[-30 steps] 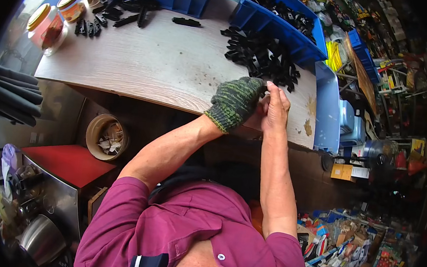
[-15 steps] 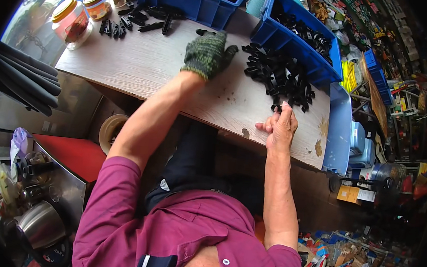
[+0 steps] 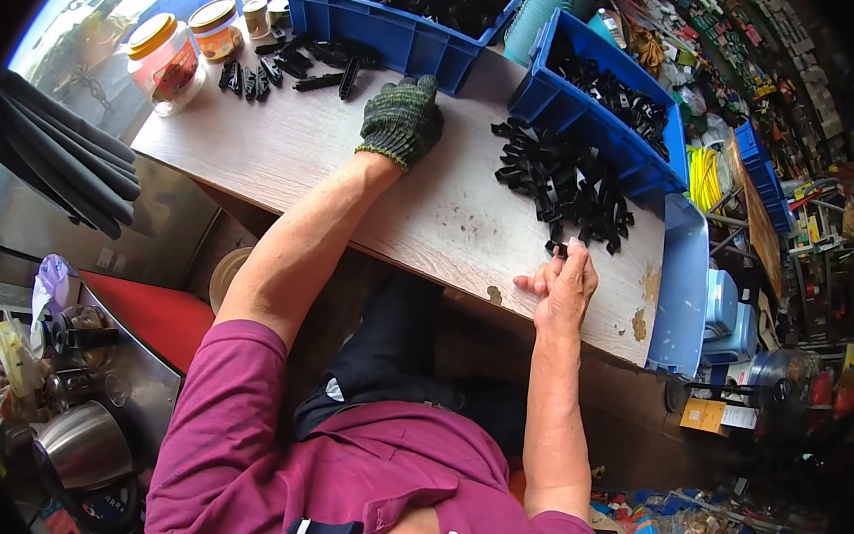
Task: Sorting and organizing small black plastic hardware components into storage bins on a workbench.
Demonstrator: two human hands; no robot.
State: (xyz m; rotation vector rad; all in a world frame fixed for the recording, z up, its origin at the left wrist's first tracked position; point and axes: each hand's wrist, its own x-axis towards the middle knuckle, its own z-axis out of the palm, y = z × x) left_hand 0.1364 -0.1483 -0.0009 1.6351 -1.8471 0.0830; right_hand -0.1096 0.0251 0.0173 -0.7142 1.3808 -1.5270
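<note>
My left hand [image 3: 403,120], in a dark green knitted glove, rests on the tabletop just before the far blue crate. Its fingers are curled down, and what lies beneath them is hidden. At the near edge of a pile of small black plastic pieces [image 3: 569,183], my bare right hand [image 3: 563,293] pinches one black plastic piece [image 3: 555,248] between thumb and forefinger. The other fingers of that hand are loosely bent. Several longer black plastic parts [image 3: 318,83] lie to the left of the glove, some of them side by side.
Black parts fill the far blue crate [image 3: 376,24] and the right blue crate [image 3: 599,115]. Two orange-lidded jars, one a clear jar [image 3: 165,64], stand at the table's left end. A pale blue bin [image 3: 681,287] adjoins the right edge of the wooden table [image 3: 431,212].
My left hand has shifted slightly left, and its thumb no longer sticks out. The black part by its fingertips is now out of sight. My right hand keeps its pinch. The view has tilted slightly.
</note>
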